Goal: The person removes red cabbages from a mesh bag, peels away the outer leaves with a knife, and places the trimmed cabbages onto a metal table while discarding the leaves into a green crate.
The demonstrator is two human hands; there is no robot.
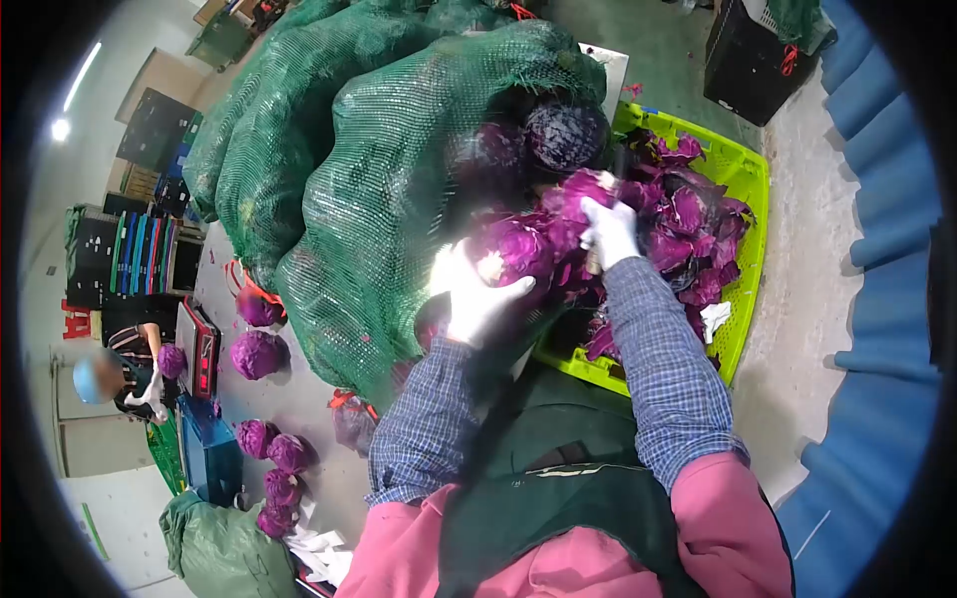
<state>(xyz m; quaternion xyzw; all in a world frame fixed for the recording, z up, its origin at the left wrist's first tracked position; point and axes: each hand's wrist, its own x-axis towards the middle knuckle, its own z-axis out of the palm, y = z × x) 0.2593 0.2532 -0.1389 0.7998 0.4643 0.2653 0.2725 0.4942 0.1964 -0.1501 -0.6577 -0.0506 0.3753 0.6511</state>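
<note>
A red cabbage [513,249] rests in my left hand [478,297], whose white-gloved fingers curl round its side. My right hand [610,231], also gloved, is closed on a purple cabbage leaf [578,196] beside the head. A brownish end like a handle pokes out below that hand, and a dark strip shows above it; I cannot be sure they are one tool. Just beyond, more cabbages [566,135] lie at the mouth of a green mesh sack [399,149]. Under and right of my right hand, a yellow-green crate [755,249] holds loose purple leaves [688,214].
Several trimmed cabbages [259,354] sit on the grey table [324,399] at left. A co-worker [135,369] holds a cabbage near a red scale [199,349]. A blue curtain [887,299] hangs at right, and a black crate [753,65] stands at the back.
</note>
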